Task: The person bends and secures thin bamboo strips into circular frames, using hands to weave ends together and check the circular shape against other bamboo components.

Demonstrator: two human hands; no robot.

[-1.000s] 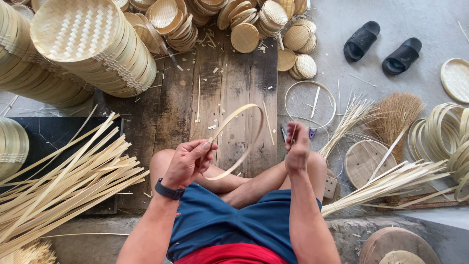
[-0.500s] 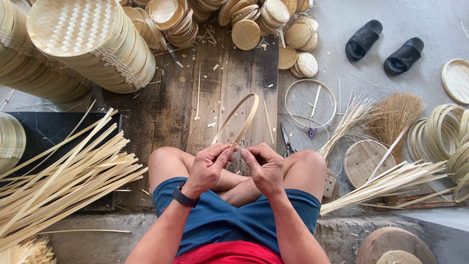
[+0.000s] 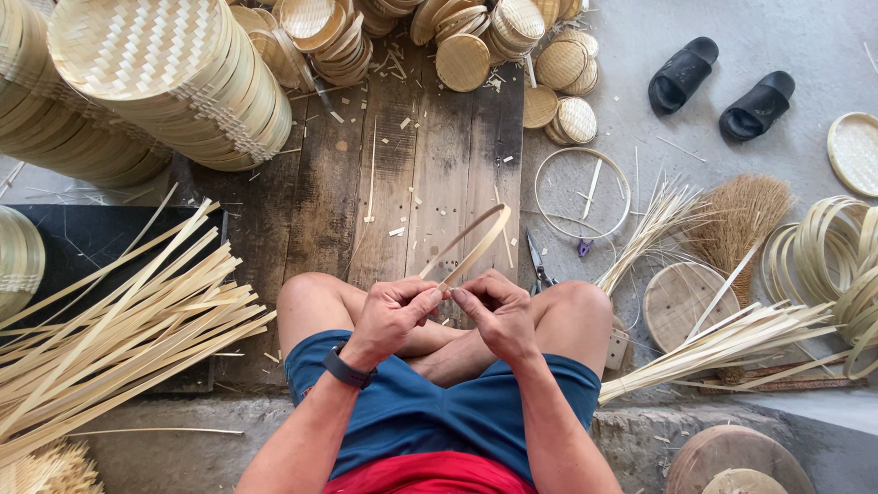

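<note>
Pale, matt bent bamboo strip [image 3: 471, 240] is lying over dark, rough, weathered wooden planks [image 3: 320, 197]; grey concrete floor [image 3: 640, 37] is looking gritty.

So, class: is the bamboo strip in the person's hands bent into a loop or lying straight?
Bent into a loop. The strip curves out over the planks and both ends meet between the left hand and right hand.

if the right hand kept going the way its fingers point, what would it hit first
The right hand points left, so it would likely meet the left hand first; both pinch the bamboo strip hoop there.

Head camera, looking steeply down, close over lap
</note>
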